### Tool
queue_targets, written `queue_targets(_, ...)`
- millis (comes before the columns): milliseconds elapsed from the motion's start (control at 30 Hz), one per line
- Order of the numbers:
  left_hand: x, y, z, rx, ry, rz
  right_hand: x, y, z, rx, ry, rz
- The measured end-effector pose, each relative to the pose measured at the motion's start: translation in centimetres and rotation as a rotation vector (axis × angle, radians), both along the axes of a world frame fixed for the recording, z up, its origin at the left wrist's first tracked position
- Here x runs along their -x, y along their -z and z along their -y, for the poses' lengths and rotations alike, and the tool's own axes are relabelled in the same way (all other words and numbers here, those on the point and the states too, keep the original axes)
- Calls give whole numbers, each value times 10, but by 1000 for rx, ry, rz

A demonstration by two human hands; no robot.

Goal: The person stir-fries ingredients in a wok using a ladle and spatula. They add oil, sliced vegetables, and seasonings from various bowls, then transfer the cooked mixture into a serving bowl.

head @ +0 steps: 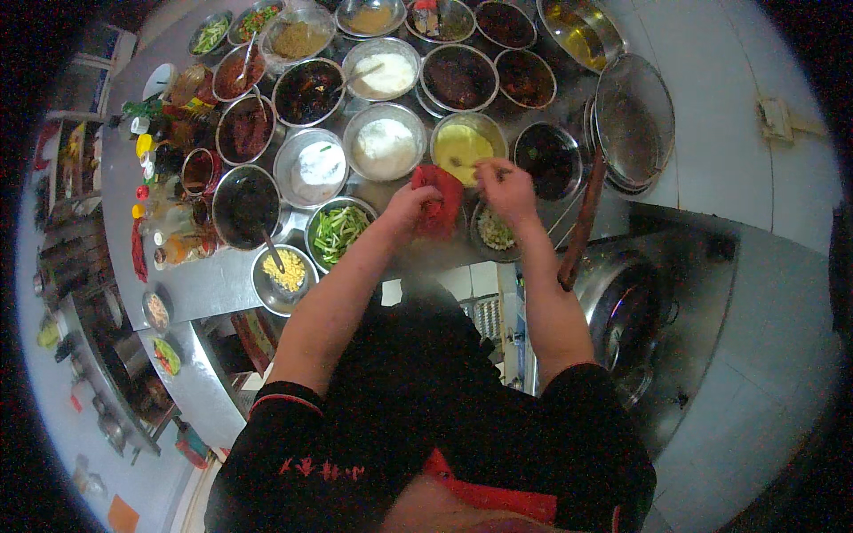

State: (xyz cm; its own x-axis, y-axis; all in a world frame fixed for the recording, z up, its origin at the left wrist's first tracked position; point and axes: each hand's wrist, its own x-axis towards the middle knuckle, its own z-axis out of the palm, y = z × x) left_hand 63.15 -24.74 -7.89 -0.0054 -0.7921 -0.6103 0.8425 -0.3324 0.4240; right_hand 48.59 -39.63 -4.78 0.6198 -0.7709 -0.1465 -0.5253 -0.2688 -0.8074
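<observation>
My left hand (414, 208) grips a red plastic packet (438, 203) over the front edge of the steel counter. Close to its right, my right hand (508, 190) is raised with curled fingers at the rim of a metal bowl of yellow powder (470, 141); whether it pinches something small is unclear. Below the right hand, a bowl of chopped pale green vegetable (494, 230) is partly hidden by the wrist. A bowl of white powder (386, 140) stands behind the left hand, and a bowl of cut green stalks (338, 233) is beside the left forearm.
Several metal bowls of dark sauces and spices crowd the counter (200, 286). A bowl of chopped yellow pieces (283, 270) is at the front left, near bottles (174, 250). On the right are a wire strainer (633, 120) with a wooden handle (585, 223) and a large wok (620, 313).
</observation>
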Motion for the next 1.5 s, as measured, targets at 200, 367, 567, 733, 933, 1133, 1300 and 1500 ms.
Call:
queue_targets(200, 0, 15, 3, -40, -94, -233, -5, 28, 14, 275, -3, -43)
queue_targets(367, -3, 22, 3, -73, -117, -149, -3, 21, 4, 166, -132, -63)
queue_targets(567, -3, 23, 4, -58, -123, -153, -12, 24, 21, 274, -54, 32)
queue_targets(733, 4, 19, 0, -7, -171, -103, -36, 28, 24, 397, -323, 32)
queue_targets(933, 8, 18, 0, 23, -118, -67, -12, 6, 32, 355, -355, -173)
queue_targets(1133, 2, 16, 3, -5, -108, -82, -28, 33, 28, 406, -465, -34)
queue_targets(1300, 7, 22, 2, 41, -111, -97, 3, 12, 31, 372, -246, -38)
queue_targets(1500, 10, 21, 2, 41, -113, -64, -6, 21, 27, 277, -107, -131)
